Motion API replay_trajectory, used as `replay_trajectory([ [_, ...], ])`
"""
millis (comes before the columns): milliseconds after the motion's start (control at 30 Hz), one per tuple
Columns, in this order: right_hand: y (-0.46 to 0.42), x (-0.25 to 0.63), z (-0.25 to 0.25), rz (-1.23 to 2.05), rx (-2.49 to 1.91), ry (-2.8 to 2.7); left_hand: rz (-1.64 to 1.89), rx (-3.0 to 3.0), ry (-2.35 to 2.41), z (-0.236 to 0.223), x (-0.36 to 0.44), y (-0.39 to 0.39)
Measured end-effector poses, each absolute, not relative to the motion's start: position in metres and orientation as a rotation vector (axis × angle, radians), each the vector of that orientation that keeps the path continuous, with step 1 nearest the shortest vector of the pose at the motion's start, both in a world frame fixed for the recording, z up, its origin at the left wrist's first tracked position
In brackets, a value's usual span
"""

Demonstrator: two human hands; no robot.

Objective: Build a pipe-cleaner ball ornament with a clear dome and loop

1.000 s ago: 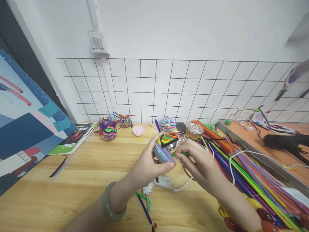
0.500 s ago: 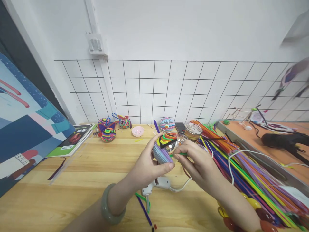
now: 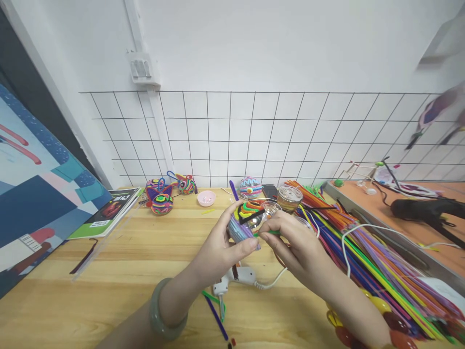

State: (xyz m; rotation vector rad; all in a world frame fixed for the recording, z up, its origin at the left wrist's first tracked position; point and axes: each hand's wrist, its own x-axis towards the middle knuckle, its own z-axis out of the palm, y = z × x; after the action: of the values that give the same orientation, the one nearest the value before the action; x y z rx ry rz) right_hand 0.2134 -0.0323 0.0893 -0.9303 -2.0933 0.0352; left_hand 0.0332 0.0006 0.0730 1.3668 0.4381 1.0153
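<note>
My left hand [image 3: 221, 240] is closed around a round ornament [image 3: 241, 230] partly covered with pipe cleaners. Its near side is lavender and blue, its top has yellow, green, orange and black bands, and a clear shiny part is bare on the right. A purple pipe cleaner [image 3: 233, 190] sticks up behind it. My right hand [image 3: 294, 242] pinches a green pipe cleaner [image 3: 275, 232] against the ornament's right side. Below the hands, a white hot glue gun [image 3: 232, 278] lies on the wooden table [image 3: 138, 291], with green and purple pipe cleaner pieces by its nozzle.
Bundles of coloured pipe cleaners [image 3: 378, 261] spread along the right, crossed by a white cable [image 3: 345, 254]. Finished ornaments [image 3: 162, 203], a pink dish [image 3: 206, 198] and a clear jar [image 3: 289, 198] stand at the back. Magazines [image 3: 109, 213] lie left; a black tripod-like object [image 3: 417, 209] lies far right.
The view has shifted very slightly. Both hands keep nearly the same pose, holding the ornament and the green pipe cleaner.
</note>
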Motion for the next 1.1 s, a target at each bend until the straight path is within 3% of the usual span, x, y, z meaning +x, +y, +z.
replay_trajectory([
  [1100,-0.0356,0.2075,0.0912,0.042,-0.913,-2.077,1.062,1.401,0.541,0.073,0.0329,0.0011],
])
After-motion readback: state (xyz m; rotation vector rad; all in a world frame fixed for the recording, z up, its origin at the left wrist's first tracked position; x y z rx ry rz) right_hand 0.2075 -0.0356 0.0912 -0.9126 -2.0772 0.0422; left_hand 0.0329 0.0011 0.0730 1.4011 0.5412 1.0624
